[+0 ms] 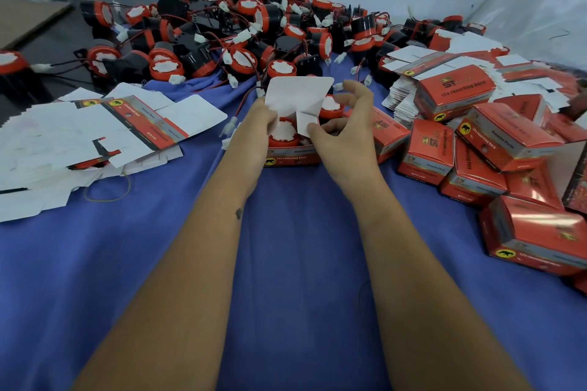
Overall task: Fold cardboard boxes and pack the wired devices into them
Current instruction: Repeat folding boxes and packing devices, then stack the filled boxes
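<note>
A small red cardboard box (293, 158) stands open on the blue cloth in the middle. Inside it sits a red and black wired device (283, 136) with a white top. The box's white lid flap (298, 95) stands up behind it. My left hand (254, 128) holds the box's left side, its fingers at a side flap. My right hand (344, 133) pinches the small white side flap (305, 124) on the right, with its upper fingers spread loosely above the box.
A big heap of loose red and black wired devices (241, 32) fills the back. Flat unfolded box blanks (95, 133) lie at the left, more blanks (444, 63) at the back right. Several closed red boxes (495, 162) pile up at the right. A rubber band (108, 190) lies on the blue cloth (286, 263).
</note>
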A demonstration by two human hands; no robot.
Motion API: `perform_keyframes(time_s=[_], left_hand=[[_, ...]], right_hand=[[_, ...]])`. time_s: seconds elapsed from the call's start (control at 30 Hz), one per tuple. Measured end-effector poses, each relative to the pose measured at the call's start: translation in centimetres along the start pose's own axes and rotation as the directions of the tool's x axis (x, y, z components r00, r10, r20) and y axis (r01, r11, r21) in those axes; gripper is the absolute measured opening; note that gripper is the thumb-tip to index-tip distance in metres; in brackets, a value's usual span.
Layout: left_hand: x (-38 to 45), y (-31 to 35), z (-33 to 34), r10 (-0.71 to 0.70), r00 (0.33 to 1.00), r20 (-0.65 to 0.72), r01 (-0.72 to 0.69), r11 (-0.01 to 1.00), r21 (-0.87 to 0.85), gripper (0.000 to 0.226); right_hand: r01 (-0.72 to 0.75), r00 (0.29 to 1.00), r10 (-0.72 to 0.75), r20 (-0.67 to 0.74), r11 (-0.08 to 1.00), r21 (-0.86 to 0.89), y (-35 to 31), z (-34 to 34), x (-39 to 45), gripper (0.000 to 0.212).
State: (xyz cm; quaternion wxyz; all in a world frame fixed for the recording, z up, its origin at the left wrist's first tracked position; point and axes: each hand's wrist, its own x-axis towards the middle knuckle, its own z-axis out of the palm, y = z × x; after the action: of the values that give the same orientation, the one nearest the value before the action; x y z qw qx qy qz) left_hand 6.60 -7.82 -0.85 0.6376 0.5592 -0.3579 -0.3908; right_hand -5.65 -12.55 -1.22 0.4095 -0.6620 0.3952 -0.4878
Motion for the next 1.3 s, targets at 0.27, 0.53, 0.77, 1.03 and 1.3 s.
perform_keyframes(time_s=[0.27, 0.53, 0.77, 1.03, 1.3], left_hand=[[0.0, -0.8, -0.1, 0.130, 0.988, -0.088, -0.119, 0.986, 0.120, 0.038], [-0.5, -0.8, -0.7, 0.197, 0.980, 0.028, -0.199, 0.971, 0.132, 0.035], [-0.4, -0.4, -1.2, 0.126, 0.974, 0.186, -0.102, 0.986, -0.135, 0.039], [0.1, -0.8, -0.4, 0.111, 0.986, 0.126, -0.155, 0.887, 0.435, 0.037], [0.0, -1.1, -1.1, 0.217, 0.971, 0.096, -0.237, 0.854, 0.463, 0.043]], right_hand=[[-0.055, 0.961, 0.033, 0.274, 0.996, 0.072, 0.2, -0.5, 0.0, 0.034], [-0.034, 0.967, 0.018, 0.252, 0.998, 0.059, 0.0, -0.8, -0.1, 0.014], [-0.049, 0.995, 0.042, 0.088, 0.996, 0.071, 0.4, -1.6, 0.3, 0.032], [-0.179, 0.976, 0.144, 0.166, 0.959, 0.219, -0.3, -2.1, 0.3, 0.035], [-0.024, 0.975, 0.042, 0.216, 0.996, -0.083, 0.5, -1.5, 0.0, 0.042]])
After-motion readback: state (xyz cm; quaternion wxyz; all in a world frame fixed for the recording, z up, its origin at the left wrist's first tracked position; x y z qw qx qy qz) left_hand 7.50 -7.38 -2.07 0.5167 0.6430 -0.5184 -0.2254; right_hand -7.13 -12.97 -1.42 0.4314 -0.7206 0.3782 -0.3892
